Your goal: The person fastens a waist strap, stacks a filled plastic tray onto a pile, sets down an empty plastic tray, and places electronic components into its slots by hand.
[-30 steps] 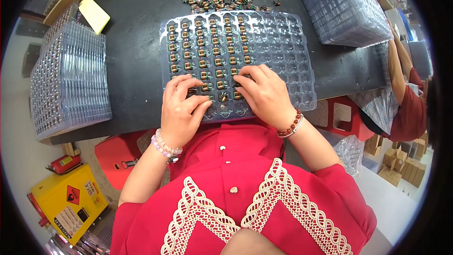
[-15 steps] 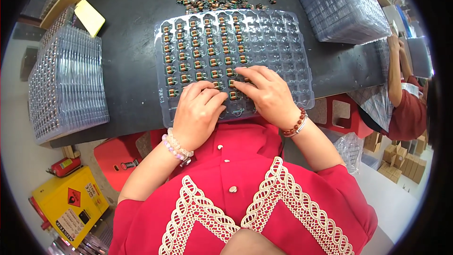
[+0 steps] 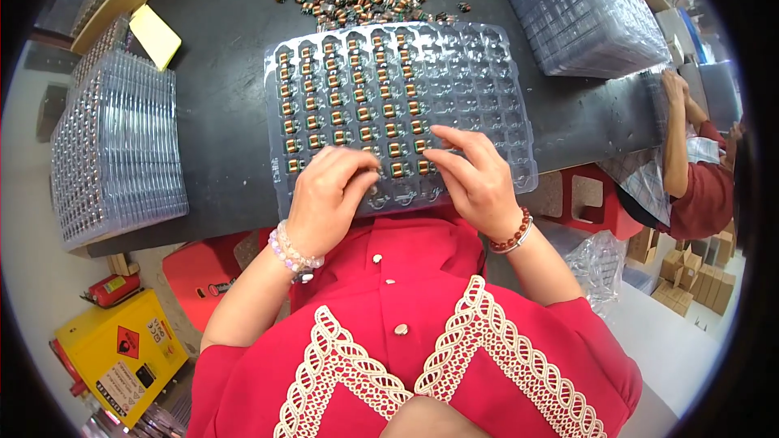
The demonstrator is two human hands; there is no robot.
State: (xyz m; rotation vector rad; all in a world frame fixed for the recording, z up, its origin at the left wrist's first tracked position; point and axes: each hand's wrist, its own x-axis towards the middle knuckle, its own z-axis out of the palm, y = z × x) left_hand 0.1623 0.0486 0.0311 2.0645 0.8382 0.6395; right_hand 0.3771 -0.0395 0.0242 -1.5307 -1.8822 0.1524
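The bare left hand (image 3: 324, 193) curls inward, fingertips blurred beside the thumb. The bare right hand (image 3: 482, 182) faces it, thumb and forefinger parted.

Down on our left we have a yellow cabinet (image 3: 126, 369) with a red diamond label, a red fire extinguisher (image 3: 112, 289) just beyond it, and a red stool (image 3: 195, 280) nearer to us. On our right we see another red stool (image 3: 618, 217), a crumpled clear plastic bag (image 3: 599, 264), brown cardboard boxes (image 3: 686, 272) and a co-worker in a dark red top (image 3: 699, 204). Farther up on our left, we find a yellow card (image 3: 155, 37).
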